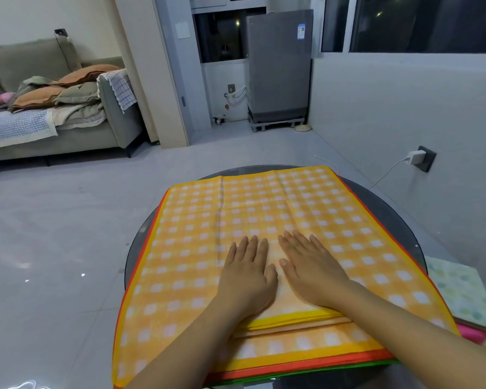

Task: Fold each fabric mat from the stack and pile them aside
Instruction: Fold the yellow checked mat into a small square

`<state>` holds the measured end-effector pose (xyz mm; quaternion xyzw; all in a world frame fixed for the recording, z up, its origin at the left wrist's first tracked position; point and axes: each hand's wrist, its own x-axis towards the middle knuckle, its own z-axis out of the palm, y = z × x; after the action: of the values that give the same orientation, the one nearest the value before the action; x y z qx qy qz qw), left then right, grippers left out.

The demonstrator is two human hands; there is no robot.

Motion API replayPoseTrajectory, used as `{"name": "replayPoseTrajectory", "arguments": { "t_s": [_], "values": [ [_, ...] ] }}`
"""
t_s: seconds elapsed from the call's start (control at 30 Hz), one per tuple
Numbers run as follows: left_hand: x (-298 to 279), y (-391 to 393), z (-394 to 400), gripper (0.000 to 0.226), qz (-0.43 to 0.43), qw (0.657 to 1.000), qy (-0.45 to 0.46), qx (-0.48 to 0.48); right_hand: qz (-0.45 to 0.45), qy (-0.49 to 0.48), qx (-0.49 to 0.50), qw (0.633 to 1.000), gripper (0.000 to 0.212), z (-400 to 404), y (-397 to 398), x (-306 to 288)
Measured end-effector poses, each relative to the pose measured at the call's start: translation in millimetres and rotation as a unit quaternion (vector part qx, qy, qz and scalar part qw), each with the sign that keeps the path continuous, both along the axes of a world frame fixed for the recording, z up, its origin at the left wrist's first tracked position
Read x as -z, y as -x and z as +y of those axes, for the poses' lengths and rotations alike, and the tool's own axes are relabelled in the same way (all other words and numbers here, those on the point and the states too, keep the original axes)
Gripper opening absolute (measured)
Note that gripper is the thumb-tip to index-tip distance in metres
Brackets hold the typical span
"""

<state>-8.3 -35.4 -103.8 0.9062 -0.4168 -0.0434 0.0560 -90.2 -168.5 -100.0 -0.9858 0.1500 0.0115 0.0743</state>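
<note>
Both hands flat on the top mat of the stack

The left hand (246,272) and right hand (310,269) lie open, fingers straight, pressing the orange checked mat (264,209) on the stack (306,366) covering the round worktop (387,203) — folded mats (460,290) sit at the near right. The cloth looks thin, light and limp, creased already — best pinched at two corners of one edge, or it will sag and slide.
</note>
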Motion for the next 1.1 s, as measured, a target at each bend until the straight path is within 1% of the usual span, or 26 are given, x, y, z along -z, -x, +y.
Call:
{"name": "replayPoseTrajectory", "arguments": {
  "t_s": [0.07, 0.23, 0.33, 0.43, 0.53, 0.6, 0.67, 0.77, 0.87, 0.93, 1.03, 1.1],
  "values": [
    [-1, -3, 6, 0.061, 0.005, 1.000, -0.001, -0.018, 0.007, -0.007, 0.020, 1.000, 0.057, -1, 1, 0],
    [-2, -12, 20, 0.066, 0.020, 0.998, -0.028, -0.044, 0.010, -0.011, 0.062, 0.998, 0.060, -3, 3, 1],
    [-2, -12, 21, 0.066, 0.022, 0.998, -0.025, -0.053, 0.006, -0.020, 0.081, 0.996, 0.059, -7, 5, 1],
    [-6, -14, 24, 0.061, 0.032, 0.998, -0.012, -0.048, -0.002, -0.035, 0.082, 0.996, 0.056, -8, 6, 1],
    [-16, -24, 28, 0.053, 0.038, 0.998, 0.007, -0.041, -0.039, -0.052, 0.076, 0.995, 0.051, -13, 6, -4],
    [-25, -32, 28, 0.048, 0.027, 0.998, 0.004, -0.050, -0.063, -0.047, 0.076, 0.994, 0.044, -21, 2, -10],
    [-33, -37, 26, 0.048, 0.022, 0.998, -0.010, -0.060, -0.055, -0.049, 0.081, 0.994, 0.037, -28, -4, -17],
    [-41, -42, 22, 0.052, 0.061, 0.995, -0.004, -0.075, -0.035, -0.085, 0.093, 0.991, 0.030, -33, -12, -25],
    [-47, -46, 19, 0.054, 0.087, 0.991, 0.021, -0.096, -0.030, -0.114, 0.098, 0.988, 0.024, -38, -13, -32],
    [-48, -46, 18, 0.054, 0.133, 0.982, 0.068, -0.118, -0.039, -0.150, 0.099, 0.983, 0.015, -43, -11, -34],
    [-53, -45, 20, 0.042, 0.199, 0.959, 0.139, -0.143, -0.080, -0.242, 0.105, 0.961, 0.020, -49, -3, -40],
    [-59, -43, 24, 0.032, 0.242, 0.941, 0.183, -0.149, -0.102, -0.277, 0.113, 0.949, 0.018, -51, 5, -50]
  ]
}}
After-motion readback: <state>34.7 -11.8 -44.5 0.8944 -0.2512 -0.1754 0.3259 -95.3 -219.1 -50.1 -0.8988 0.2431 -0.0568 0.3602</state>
